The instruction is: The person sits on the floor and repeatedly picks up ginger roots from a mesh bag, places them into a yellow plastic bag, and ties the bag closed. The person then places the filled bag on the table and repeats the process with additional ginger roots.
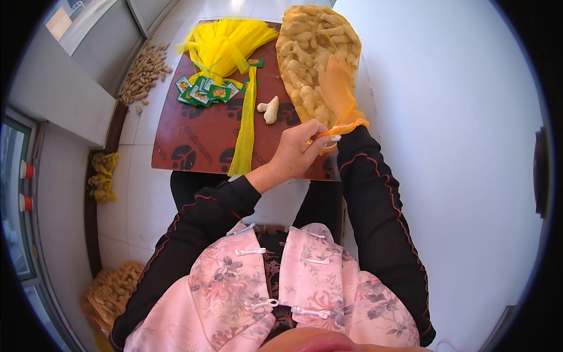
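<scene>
A large orange mesh bag (352, 126) full of ginger roots (303, 48) lies on the right side of a dark red board (202, 141). Pinched between the thumb and fingers of my left hand (297, 147) is the gathered edge of the bag's mouth. My right hand (338, 86) reaches through that mouth up to the wrist and shows through the mesh over the roots. Whether its fingers hold a root cannot be made out. A single ginger root (269, 110) rests on the board, left of the bag.
A bundle of yellow mesh bags (224, 44) with green printed tags (206, 91) lies at the board's back left. One flat yellow mesh bag (245, 127) stretches to its front edge. Loose roots (143, 77), small filled bags (104, 178) and a larger filled bag (110, 292) are at left.
</scene>
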Tool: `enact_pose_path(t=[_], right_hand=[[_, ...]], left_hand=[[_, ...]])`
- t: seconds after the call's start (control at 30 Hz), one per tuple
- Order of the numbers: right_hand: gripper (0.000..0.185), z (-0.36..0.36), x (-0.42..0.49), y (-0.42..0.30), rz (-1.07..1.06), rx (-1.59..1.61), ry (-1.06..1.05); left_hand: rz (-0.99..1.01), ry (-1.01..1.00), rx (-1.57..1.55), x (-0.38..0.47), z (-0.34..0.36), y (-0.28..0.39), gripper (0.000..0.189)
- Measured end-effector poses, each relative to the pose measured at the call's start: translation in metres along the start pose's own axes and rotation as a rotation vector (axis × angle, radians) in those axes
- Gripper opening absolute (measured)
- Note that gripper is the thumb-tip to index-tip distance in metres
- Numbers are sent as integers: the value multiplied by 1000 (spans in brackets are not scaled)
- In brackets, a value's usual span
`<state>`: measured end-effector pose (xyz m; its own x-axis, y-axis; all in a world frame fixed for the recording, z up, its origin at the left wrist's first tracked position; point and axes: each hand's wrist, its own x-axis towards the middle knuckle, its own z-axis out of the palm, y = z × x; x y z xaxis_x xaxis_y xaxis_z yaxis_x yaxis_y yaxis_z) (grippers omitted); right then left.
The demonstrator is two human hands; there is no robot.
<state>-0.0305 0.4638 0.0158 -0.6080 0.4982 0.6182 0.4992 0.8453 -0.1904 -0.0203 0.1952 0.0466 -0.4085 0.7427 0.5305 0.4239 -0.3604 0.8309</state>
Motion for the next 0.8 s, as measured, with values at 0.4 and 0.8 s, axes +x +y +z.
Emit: enact_pose_path(t=[0.4, 0.8], right_hand=[[36, 12, 37, 24, 328, -16, -441], [30, -63, -73, -19, -116, 147, -5]], left_hand=[[-61, -81, -105, -1, 0, 4, 8], [-89, 36, 13, -11, 4, 7, 13]])
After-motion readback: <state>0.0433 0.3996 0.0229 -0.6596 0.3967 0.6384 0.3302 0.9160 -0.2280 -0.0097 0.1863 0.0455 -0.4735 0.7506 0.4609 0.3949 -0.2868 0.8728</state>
